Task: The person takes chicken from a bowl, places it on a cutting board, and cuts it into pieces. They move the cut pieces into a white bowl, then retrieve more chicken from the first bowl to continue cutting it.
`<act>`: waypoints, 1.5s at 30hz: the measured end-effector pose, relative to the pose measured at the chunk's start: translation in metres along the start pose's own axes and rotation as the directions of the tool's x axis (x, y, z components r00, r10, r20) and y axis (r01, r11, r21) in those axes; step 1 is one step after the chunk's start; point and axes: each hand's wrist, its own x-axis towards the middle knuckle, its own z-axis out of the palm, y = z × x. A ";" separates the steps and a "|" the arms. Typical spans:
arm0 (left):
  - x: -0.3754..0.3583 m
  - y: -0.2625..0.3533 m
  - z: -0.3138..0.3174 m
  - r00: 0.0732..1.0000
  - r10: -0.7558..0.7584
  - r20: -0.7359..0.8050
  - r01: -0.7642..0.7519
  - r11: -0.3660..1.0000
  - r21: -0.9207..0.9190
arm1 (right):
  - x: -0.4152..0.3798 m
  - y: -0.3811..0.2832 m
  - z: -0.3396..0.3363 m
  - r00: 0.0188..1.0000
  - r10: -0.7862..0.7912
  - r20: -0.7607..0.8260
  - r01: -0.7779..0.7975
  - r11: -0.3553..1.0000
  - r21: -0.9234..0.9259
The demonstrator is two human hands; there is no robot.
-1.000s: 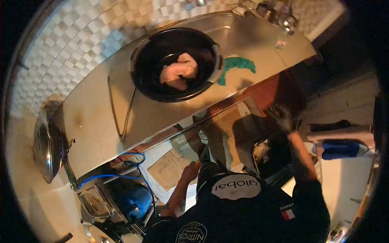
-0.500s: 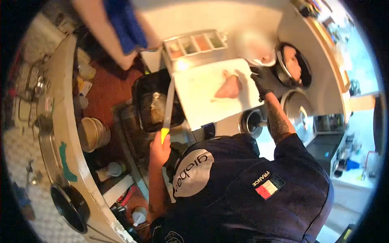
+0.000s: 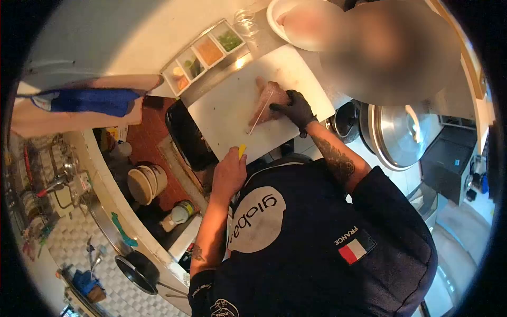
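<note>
My bare left hand [image 3: 229, 171] is closed around the yellow handle of a knife [image 3: 242, 150]. Its blade is seen nearly edge-on, as a thin bright line across a piece of raw meat [image 3: 264, 103]. The meat rests on a white cutting board [image 3: 222, 116]. My right hand [image 3: 297, 109], in a black glove, holds the meat's right side, with thumb and fingertips against it.
Behind the board stands a tray of chopped ingredients [image 3: 205, 52]. A white bowl [image 3: 274, 21] is at the top, a black tub [image 3: 185, 132] left of the board, a large metal lid [image 3: 398, 132] at right. A blue cloth [image 3: 90, 101] shows at left.
The view has shifted and turned. My left hand has brought the knife from the board's left edge over to the meat. My right hand has moved from the board's right edge onto the meat.
</note>
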 end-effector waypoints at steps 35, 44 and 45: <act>0.041 -0.020 -0.029 0.982 -0.037 0.184 0.019 0.995 0.101 | 0.009 -0.050 0.015 0.909 0.321 0.264 -0.385 0.891 0.241; 0.074 -0.029 -0.023 0.974 -0.011 0.225 -0.021 0.990 0.140 | 0.018 -0.042 0.013 0.917 0.260 0.302 -0.319 0.933 0.164; 0.079 -0.028 -0.018 0.977 -0.007 0.212 -0.027 0.987 0.157 | 0.020 -0.038 0.016 0.920 0.249 0.303 -0.305 0.940 0.155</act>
